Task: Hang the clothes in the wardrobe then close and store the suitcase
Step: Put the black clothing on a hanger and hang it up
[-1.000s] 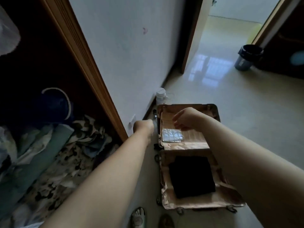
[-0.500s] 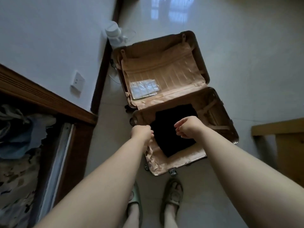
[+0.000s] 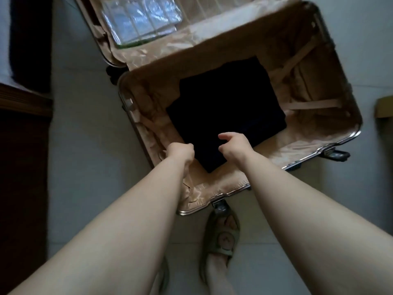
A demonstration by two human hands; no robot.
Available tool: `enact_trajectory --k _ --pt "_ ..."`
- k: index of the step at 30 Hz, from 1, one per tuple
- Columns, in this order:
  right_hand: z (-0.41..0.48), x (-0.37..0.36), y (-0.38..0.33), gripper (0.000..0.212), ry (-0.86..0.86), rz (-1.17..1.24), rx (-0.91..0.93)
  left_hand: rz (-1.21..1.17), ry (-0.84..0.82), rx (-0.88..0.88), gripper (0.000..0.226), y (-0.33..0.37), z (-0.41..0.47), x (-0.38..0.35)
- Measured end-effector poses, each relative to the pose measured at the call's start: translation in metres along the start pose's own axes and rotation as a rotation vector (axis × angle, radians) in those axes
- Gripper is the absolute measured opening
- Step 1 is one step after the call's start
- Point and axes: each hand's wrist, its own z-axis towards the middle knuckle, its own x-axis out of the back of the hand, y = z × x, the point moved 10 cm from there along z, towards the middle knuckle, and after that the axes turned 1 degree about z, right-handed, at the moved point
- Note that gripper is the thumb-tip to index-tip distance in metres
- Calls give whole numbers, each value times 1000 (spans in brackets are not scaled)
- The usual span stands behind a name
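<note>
The far half of the open, metal-rimmed suitcase with shiny tan lining (image 3: 314,60) runs off the top of the view, so only part of the clear, crinkled plastic packet (image 3: 140,18) behind its mesh divider can be seen; the dark wooden wardrobe frame (image 3: 23,99) is cut off at the left edge, and a pale wooden piece (image 3: 385,107) pokes in at the right, too little of it to say what it is; one foot in an olive sandal (image 3: 222,233) stands just beside the case's near rim, the other mostly hidden under the left forearm; the folded black garment (image 3: 225,107) lies flat in the near half of the case, so dark that no folds or details show; the left hand (image 3: 180,152) is at the garment's near-left edge, seen from the back with fingers curled under, and I cannot tell whether it grips cloth, lining or nothing; the right hand (image 3: 234,147) hangs over the garment's near part, fingers loosely bent, thumb and forefinger apart, holding nothing; whether it touches the cloth is unclear.
</note>
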Motion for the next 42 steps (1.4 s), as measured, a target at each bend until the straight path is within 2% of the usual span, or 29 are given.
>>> enact_trajectory --k 2,6,11,13,15,16,19,21,23,25,27,31,34,37,40,42 --pt "24 -18 14 54 -15 -3 11 -10 44 -22 33 -4 27 -8" --pt "57 -42 25 66 8 -105 81 -27 -7 -55 16 -5 64 -36" --pt "63 -53 24 89 11 -315 168 -3 -34 -145 42 8 74 -53" --pt "57 -56 20 101 4 -358 168 34 -67 -155 43 11 69 -60" --pt "52 -55 20 104 13 -304 120 59 -146 -179 34 16 54 -70" --pt "48 -48 18 98 43 -228 96 52 -197 -191 27 18 43 -74" --pt "30 -10 6 57 203 -2 87 85 -289 -274 27 34 7 -77" --pt "13 17 -9 37 243 34 98 91 -319 -315 27 48 -24 -69" --pt "-7 39 -32 27 232 10 132 62 -352 -319 25 62 -54 -63" --pt "-34 69 -64 28 224 2 169 73 -302 -317 21 82 -95 -44" --pt "-69 102 -97 12 206 -4 207 129 -250 -376 26 106 -139 -23" --pt "-153 162 -172 31 148 -60 313 253 -150 -530 30 160 -224 32" --pt "-229 194 -239 29 92 -102 419 237 -55 -639 55 205 -303 82" --pt "-309 219 -309 24 60 -208 514 229 -29 -738 80 247 -390 123" --pt "-396 244 -377 31 58 -276 611 314 33 -857 79 281 -480 159" --pt "-454 260 -419 27 66 -348 688 351 72 -933 89 298 -533 180"
